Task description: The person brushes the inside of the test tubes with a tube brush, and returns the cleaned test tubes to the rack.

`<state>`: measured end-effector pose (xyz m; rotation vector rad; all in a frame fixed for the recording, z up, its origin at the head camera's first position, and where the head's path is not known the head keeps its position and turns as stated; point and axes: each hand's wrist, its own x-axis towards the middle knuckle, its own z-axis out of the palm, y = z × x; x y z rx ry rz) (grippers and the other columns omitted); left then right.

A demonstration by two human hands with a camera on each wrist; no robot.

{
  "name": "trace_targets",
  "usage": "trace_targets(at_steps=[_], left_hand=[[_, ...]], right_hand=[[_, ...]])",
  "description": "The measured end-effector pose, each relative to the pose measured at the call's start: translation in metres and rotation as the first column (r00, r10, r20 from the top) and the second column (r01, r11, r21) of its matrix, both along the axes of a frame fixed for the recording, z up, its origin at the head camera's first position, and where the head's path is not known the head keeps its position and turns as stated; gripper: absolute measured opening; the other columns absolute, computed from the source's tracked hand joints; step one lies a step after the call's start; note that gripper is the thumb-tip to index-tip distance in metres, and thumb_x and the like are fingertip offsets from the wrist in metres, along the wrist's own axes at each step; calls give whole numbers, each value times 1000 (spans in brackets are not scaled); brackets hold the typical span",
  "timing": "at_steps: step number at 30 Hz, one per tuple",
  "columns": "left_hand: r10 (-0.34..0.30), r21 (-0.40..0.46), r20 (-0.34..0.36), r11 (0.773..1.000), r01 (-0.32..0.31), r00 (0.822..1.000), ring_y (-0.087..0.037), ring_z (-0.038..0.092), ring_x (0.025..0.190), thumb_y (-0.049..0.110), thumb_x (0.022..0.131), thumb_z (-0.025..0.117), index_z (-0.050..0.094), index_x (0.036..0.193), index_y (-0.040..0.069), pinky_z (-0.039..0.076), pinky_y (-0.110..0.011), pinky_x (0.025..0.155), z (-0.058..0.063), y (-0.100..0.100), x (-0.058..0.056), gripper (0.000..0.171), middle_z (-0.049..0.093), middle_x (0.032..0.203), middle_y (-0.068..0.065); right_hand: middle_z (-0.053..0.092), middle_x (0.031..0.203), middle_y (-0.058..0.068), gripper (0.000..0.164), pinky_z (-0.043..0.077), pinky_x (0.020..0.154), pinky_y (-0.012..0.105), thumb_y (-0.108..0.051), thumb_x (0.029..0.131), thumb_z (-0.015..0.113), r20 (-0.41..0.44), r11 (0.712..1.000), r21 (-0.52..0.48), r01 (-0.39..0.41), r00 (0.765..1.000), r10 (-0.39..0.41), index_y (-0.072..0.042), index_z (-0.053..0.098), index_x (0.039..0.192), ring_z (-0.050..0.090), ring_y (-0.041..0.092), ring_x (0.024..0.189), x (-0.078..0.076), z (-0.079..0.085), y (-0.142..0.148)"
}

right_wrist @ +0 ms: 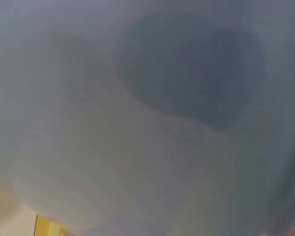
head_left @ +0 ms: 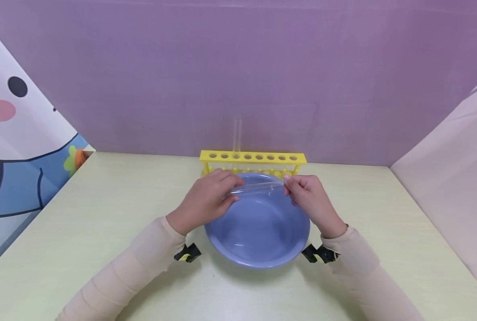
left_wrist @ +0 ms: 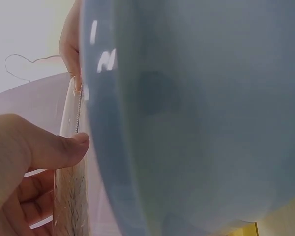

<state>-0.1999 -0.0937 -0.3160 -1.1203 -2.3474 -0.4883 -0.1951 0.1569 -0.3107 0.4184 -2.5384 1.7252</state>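
Observation:
My left hand (head_left: 208,196) grips a clear glass test tube (head_left: 256,188) held nearly level over the blue basin (head_left: 258,227). Inside the tube, the left wrist view shows the bristles of a test tube brush (left_wrist: 71,201) between my left thumb and fingers, with its twisted wire running along the tube. My right hand (head_left: 310,198) pinches the wire end at the tube's mouth, thumb on top. The basin wall fills most of the right wrist view and hides the right hand's work there.
Behind the basin stands a yellow test tube rack (head_left: 252,157) with a row of holes. One upright test tube (head_left: 237,136) stands in it. All sits on a pale table (head_left: 142,196), with a purple backdrop (head_left: 238,71) behind.

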Motion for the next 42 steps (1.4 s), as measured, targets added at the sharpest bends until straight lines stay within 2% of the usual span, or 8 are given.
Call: trace_targets(at_steps=[10, 18, 24, 26, 32, 35, 39, 42], left_hand=[[1, 0, 0, 1000, -1, 1000, -18, 59, 91, 11, 80, 74, 64, 105, 8, 51, -31, 76, 0, 1, 0, 26, 66, 102, -2], [-4, 4, 20, 1000, 4, 1000, -17, 58, 90, 13, 82, 74, 64, 106, 8, 51, -30, 76, 1, 1, 1, 26, 65, 102, -2], [-4, 7, 34, 1000, 4, 999, -18, 58, 90, 14, 81, 74, 64, 107, 8, 51, -31, 76, 1, 1, 1, 28, 66, 103, -2], [-4, 6, 37, 1000, 4, 999, -18, 59, 91, 13, 81, 74, 64, 108, 8, 51, -31, 77, 2, 0, 0, 29, 66, 104, -2], [-5, 2, 50, 1000, 5, 999, -18, 59, 92, 14, 82, 73, 64, 108, 9, 51, -31, 76, 3, 0, 1, 28, 66, 105, -2], [-6, 6, 49, 1000, 6, 999, -19, 59, 94, 14, 83, 73, 64, 109, 9, 52, -32, 77, 4, -1, 1, 28, 66, 105, -3], [-13, 8, 39, 1000, 13, 999, -19, 60, 94, 12, 83, 72, 64, 108, 9, 52, -33, 77, 5, -3, 0, 27, 67, 103, -3], [-18, 6, 34, 1000, 18, 999, -19, 60, 94, 10, 83, 72, 64, 108, 9, 52, -32, 77, 6, -4, -1, 26, 67, 101, -2]], right_hand=[[38, 51, 1, 38, 33, 45, 23, -19, 100, 46, -7, 1000, 19, 2, 1000, -2, 4, 54, 70, 36, 11, 45, -1, 0, 0], [38, 54, 3, 35, 31, 46, 24, -20, 100, 46, -108, 993, 103, -57, 992, 69, -1, 54, 72, 36, 13, 48, -7, -2, 9], [37, 55, 0, 33, 31, 48, 25, -16, 100, 46, -203, 987, 140, -74, 974, 101, -3, 55, 71, 35, 14, 50, -11, -6, 14], [38, 56, 0, 31, 31, 49, 25, -14, 99, 47, -247, 984, 168, -67, 963, 107, -4, 56, 71, 36, 14, 51, -11, -6, 15], [50, 64, 10, 25, 35, 53, 23, -7, 97, 51, -370, 973, 226, -39, 921, 123, -3, 58, 73, 40, 12, 56, -11, -7, 18], [53, 65, 9, 22, 37, 53, 22, -3, 95, 53, -426, 970, 241, -35, 894, 138, -2, 60, 74, 41, 11, 57, -12, -10, 20], [55, 67, 3, 17, 38, 55, 21, 2, 91, 56, -509, 966, 257, -36, 845, 167, -2, 61, 75, 44, 9, 59, -13, -13, 22], [59, 70, 2, 14, 41, 58, 19, 6, 88, 59, -581, 963, 268, -37, 791, 192, -1, 62, 76, 48, 9, 63, -15, -14, 24]])
